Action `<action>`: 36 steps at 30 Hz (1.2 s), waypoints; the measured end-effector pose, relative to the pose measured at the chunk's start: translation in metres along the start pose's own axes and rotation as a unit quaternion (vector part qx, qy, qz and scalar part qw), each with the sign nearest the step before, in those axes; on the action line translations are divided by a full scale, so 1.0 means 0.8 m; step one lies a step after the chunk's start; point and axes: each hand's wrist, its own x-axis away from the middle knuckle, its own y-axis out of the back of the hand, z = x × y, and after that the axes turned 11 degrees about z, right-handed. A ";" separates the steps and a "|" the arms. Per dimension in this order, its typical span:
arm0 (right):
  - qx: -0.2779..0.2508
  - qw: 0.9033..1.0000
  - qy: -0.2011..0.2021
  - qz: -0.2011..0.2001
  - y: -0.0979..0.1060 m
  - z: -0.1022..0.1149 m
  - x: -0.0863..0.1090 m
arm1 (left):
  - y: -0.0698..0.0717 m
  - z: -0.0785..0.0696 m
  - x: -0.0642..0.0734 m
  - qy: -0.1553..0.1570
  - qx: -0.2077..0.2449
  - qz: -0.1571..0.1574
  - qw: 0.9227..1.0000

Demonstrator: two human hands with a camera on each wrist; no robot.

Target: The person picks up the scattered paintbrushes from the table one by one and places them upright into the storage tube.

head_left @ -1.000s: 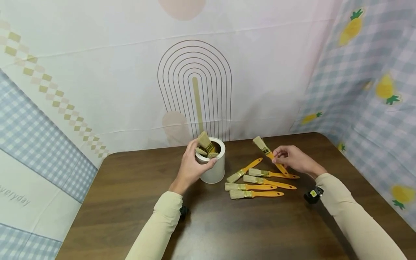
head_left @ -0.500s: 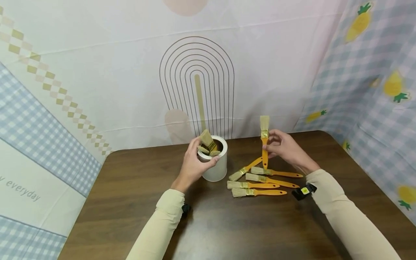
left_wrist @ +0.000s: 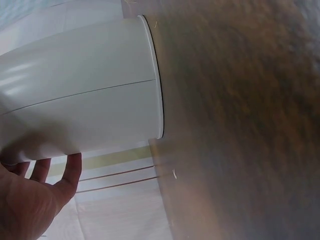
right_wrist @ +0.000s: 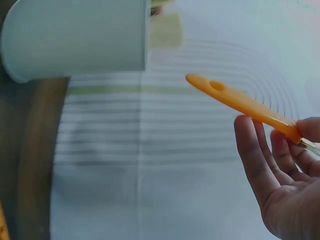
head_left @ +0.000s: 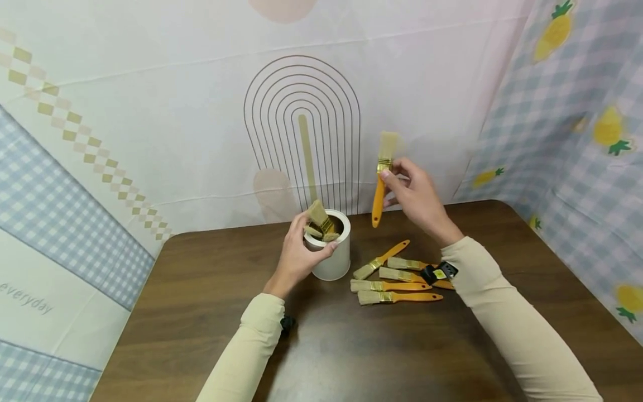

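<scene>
A white can [head_left: 331,262] stands near the table's back edge with several paintbrushes [head_left: 321,216] inside, bristles up. My left hand [head_left: 297,254] grips the can around its upper side; in the left wrist view its fingers [left_wrist: 71,172] curve against the can wall [left_wrist: 85,85]. Right of the can and above the table, my right hand [head_left: 414,192] pinches a paintbrush [head_left: 379,198] near its metal band, bristles up and handle down. The orange handle [right_wrist: 240,102] points toward the can in the right wrist view, apart from it.
Several paintbrushes [head_left: 402,297] with orange handles lie on the brown table [head_left: 351,346] right of the can, partly beneath the right wrist's camera [head_left: 439,272]. A printed cloth [head_left: 201,139] hangs directly behind the table.
The paintbrush in my right hand has turned from slanted to nearly upright, risen off the table and moved left toward the can. My left hand keeps its hold on the can.
</scene>
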 end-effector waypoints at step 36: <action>0.217 0.974 0.061 -0.009 -0.092 -0.056 -0.031 | -0.011 0.000 -0.006 0.009 0.004 0.001 1.000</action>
